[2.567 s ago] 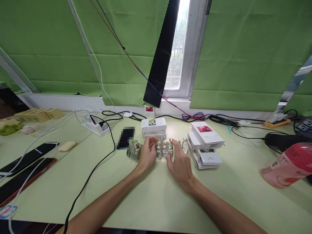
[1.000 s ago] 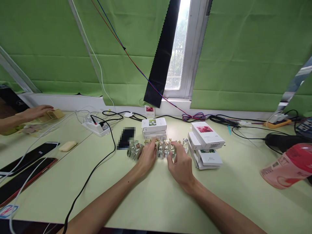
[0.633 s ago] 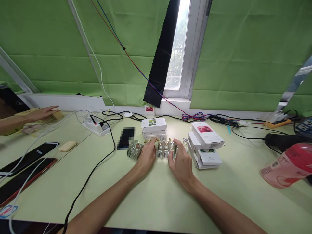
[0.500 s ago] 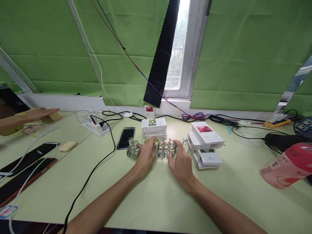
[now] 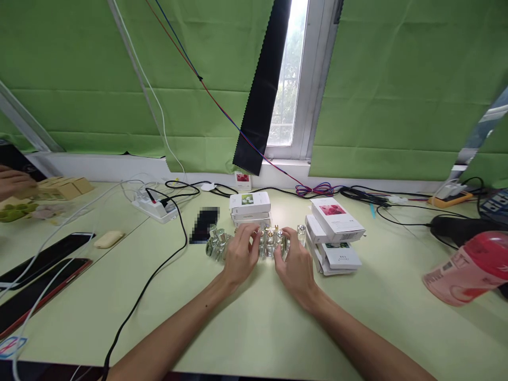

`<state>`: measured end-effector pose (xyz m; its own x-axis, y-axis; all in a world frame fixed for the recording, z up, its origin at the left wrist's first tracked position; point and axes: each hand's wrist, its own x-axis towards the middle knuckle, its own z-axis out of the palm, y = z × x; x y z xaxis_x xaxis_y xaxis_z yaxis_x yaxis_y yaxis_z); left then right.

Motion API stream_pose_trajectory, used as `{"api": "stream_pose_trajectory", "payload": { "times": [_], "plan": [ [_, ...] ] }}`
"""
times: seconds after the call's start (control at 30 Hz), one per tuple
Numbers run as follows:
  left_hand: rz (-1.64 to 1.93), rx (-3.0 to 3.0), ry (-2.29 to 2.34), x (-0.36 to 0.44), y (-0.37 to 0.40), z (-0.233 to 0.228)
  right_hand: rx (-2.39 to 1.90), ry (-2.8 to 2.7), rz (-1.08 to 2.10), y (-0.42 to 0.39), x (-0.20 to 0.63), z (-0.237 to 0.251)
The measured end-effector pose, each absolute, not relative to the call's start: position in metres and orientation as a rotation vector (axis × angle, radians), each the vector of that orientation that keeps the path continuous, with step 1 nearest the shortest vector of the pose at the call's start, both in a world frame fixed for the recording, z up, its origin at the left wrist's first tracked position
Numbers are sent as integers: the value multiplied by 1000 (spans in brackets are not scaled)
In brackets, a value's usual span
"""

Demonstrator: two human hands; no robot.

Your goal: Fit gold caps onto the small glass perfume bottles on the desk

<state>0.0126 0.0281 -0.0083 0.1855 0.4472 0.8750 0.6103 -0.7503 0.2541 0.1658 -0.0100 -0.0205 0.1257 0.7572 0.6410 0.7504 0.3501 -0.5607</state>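
Small clear glass bottles (image 5: pixel 270 244) with shiny silver and gold caps stand in a row on the pale green table, looking like perfume bottles. My left hand (image 5: pixel 240 254) is closed at the row's left part, thumb and fingers on one bottle (image 5: pixel 261 244). Curved round the right part, my right hand (image 5: pixel 293 264) has its thumb and fingertips on another bottle (image 5: pixel 280 242). One more bottle (image 5: pixel 301 234) stands just beyond the right fingers. Left of my left hand is a cluster of similar bottles (image 5: pixel 218 246), partly covered by that hand.
White boxes (image 5: pixel 250 203) are stacked behind the bottles, with another box pile (image 5: pixel 335 222) at right. A pink-red bottle (image 5: pixel 464 270), black cable (image 5: pixel 159 264), power strip (image 5: pixel 156 206) and phones (image 5: pixel 43 259) surround them. Another person's hand (image 5: pixel 14 182) is far left near tan boxes (image 5: pixel 65 188).
My left hand has shifted slightly right, its fingers now bent onto a bottle in the row. My right hand barely moves. The other person's hand has drawn back left from the tan boxes.
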Motion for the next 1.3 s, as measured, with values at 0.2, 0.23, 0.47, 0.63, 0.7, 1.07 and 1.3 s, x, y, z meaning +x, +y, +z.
{"api": "stream_pose_trajectory", "payload": {
  "times": [0.2, 0.23, 0.47, 0.63, 0.7, 1.07, 1.3],
  "plan": [
    [-1603, -2421, -945, 20, 21, -14, -1362, -1582, 52, -12, 165, -19],
    [-1600, -2444, -942, 20, 20, -15, -1355, -1581, 58, -12, 165, -19],
    [-1636, -2493, -925, 22, 18, -15, -1302, -1593, 59, -12, 164, -21],
    [-1650, -2523, -940, 22, 16, -15, -1264, -1609, 66, -11, 164, -24],
    [-1647, -2550, -948, 22, 15, -15, -1250, -1613, 81, -11, 164, -24],
    [-1705, -2563, -1055, 23, 16, -20, -1217, -1610, 124, -14, 162, -25],
    [-1726, -2585, -1126, 24, 12, -15, -1197, -1594, 199, -17, 160, -22]
  ]
}}
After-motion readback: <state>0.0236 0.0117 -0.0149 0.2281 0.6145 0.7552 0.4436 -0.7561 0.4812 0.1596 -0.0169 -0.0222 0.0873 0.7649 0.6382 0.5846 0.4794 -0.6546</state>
